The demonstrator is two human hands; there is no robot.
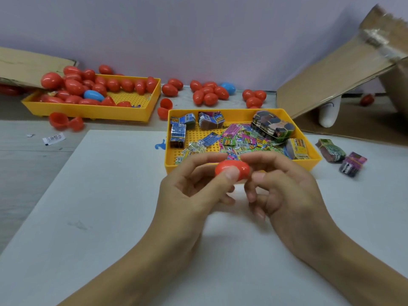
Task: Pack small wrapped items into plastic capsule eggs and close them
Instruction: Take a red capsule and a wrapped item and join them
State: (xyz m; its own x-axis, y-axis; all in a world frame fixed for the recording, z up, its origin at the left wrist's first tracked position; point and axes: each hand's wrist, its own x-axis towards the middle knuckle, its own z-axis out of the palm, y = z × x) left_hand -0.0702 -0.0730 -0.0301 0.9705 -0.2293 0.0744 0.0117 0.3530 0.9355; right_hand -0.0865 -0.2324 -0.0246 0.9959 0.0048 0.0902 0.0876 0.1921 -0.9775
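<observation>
Press the two halves of the red capsule egg (232, 170) squarely together at centre frame, just in front of the yellow tray (242, 164) of wrapped items (238, 140). Your left hand (189, 195) pinches it, thumb on top; your right hand (284, 184) curls its fingers (258, 176) against the egg's right end.

Cardboard box (375, 62) cut off rightward

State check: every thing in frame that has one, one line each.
Red plastic capsule egg: closed, pinched between both hands.
Left hand: gripping egg.
Right hand: gripping egg.
Near yellow plastic tray: holds wrapped items.
Far yellow plastic tray: holds closed eggs.
Red egg halves: open, on table.
</observation>
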